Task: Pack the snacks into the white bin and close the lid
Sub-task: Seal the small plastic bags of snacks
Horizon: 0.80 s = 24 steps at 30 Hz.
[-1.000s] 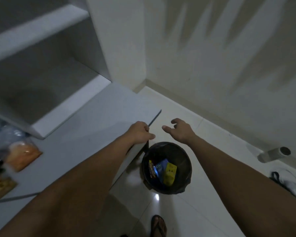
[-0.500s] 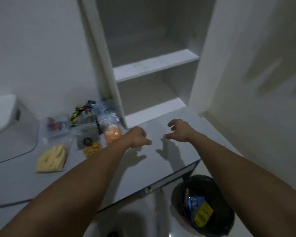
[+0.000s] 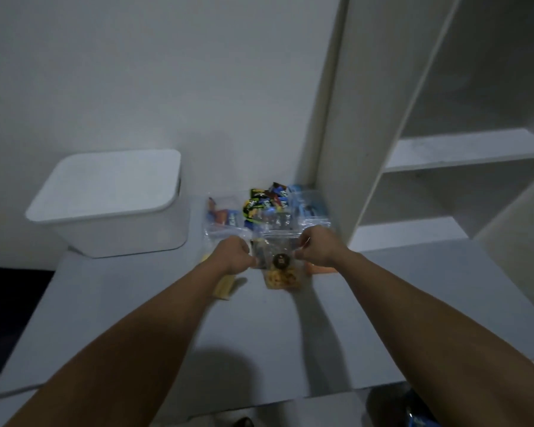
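Note:
The white bin point(image 3: 117, 232) stands at the back left of the grey table with its lid point(image 3: 105, 186) lying on top. A clear bag of yellow snacks point(image 3: 280, 274) lies in the middle. My left hand point(image 3: 235, 254) pinches its left edge and my right hand point(image 3: 318, 246) pinches its upper right corner. Behind it, against the wall, lies a pile of colourful wrapped snacks in clear bags point(image 3: 267, 206). A bag of pale yellow sticks point(image 3: 224, 288) shows partly under my left wrist. An orange snack bag point(image 3: 318, 269) peeks out under my right hand.
A white shelf unit point(image 3: 463, 149) rises at the right, its side panel right beside the snacks. A black waste basket point(image 3: 389, 408) sits on the floor past the table's near right edge. The table point(image 3: 275, 334) has bare surface in front.
The view has swung left from the waste basket to the table. Both hands have reached forward over the table and closed on the clear snack bag.

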Available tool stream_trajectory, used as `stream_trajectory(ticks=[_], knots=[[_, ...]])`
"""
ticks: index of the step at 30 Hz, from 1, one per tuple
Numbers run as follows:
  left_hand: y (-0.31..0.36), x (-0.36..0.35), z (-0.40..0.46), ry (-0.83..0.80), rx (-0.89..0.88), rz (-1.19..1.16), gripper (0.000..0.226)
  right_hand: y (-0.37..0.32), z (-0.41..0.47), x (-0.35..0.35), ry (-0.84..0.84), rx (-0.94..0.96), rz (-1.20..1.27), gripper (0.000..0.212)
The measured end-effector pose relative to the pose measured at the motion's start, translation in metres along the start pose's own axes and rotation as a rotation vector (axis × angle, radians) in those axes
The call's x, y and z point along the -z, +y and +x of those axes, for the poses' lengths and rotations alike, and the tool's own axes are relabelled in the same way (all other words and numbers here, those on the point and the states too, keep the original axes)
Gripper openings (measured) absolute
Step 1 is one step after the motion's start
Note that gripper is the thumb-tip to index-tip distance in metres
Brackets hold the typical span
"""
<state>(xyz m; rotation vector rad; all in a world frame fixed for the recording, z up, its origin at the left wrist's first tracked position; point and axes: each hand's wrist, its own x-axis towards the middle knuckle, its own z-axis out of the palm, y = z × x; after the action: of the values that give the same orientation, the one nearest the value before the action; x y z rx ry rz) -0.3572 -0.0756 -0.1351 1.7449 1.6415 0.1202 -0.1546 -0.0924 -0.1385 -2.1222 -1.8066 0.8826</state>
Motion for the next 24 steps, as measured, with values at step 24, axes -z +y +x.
stream_trajectory(ticks=[24], knots=[[-0.083, 0.071, 0.081, -0.024, 0.111, -0.508, 0.039, -0.099, 0.109, -0.099, -0.107, -0.28, 0.411, 0.047]])
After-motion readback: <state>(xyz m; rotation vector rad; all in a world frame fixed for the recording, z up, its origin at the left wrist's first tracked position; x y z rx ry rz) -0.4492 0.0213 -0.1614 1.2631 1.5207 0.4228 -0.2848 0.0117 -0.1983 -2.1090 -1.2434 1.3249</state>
